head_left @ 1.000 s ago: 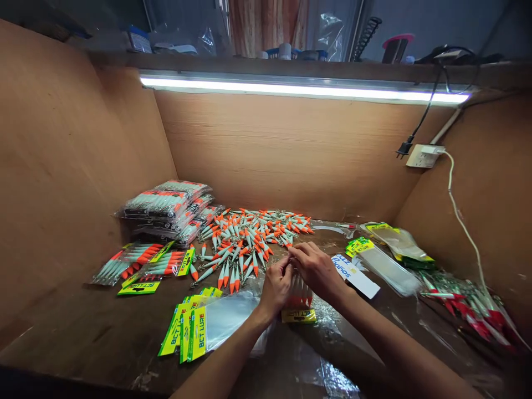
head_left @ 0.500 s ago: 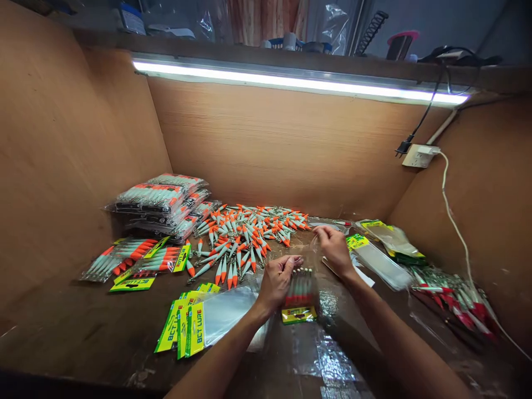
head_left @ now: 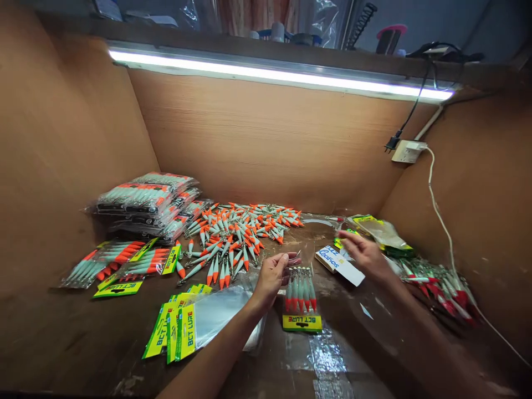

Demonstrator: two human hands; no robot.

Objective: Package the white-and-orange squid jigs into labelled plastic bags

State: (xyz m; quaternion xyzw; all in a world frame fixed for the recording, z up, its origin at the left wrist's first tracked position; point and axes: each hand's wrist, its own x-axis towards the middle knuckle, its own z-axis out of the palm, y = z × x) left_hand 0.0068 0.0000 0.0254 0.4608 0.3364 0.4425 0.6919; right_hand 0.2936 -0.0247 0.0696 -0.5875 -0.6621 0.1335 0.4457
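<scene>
My left hand (head_left: 272,276) is closed, its thumb and fingers pinching the clear upper end of a lure packet (head_left: 301,298). Several white lures with orange-red ends lie side by side inside it, and its yellow-green BCT LURE header faces me. My right hand (head_left: 366,256) hovers apart from the packet, slightly blurred, with fingers stretched out. Under and beside that hand are a small box with blue handwriting (head_left: 328,259) and a white paper piece (head_left: 349,271). Left of the packet, flat clear bags with yellow headers (head_left: 187,332) lie fanned out.
Loose lures (head_left: 233,238) are heaped at the back centre. Stacked packs of lures (head_left: 141,199) stand at the left, with filled packets (head_left: 124,263) before them. Red-and-white lures (head_left: 440,288) lie at the right, near a white cord (head_left: 443,213). A lamp tube (head_left: 282,76) spans above.
My right hand has left the packet and moved right, its fingers opening out. My left hand keeps hold of the packet. The handwritten box is now uncovered, and the view has shifted slightly.
</scene>
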